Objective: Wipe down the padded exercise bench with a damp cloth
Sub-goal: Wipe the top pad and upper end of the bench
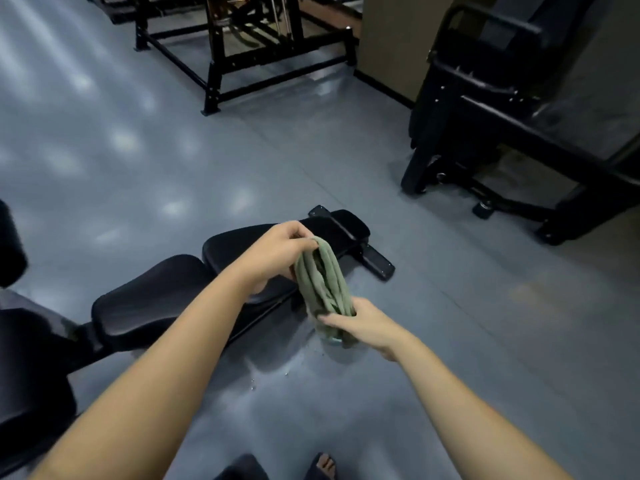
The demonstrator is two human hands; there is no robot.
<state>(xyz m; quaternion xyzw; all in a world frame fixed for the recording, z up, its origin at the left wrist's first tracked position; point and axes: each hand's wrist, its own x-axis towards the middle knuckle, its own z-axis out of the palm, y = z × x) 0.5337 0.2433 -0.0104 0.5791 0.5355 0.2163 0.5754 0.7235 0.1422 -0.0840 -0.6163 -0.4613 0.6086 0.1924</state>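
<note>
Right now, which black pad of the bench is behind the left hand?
The long pad, the farther one; the left hand, gripping the green cloth, overlaps it. The shorter seat pad lies apart, nearer you.

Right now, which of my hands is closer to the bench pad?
Left. The left hand grips the upper end of the twisted cloth over the bench pad; the right hand grips its lower end off the pad's side, above the wet floor.
</note>
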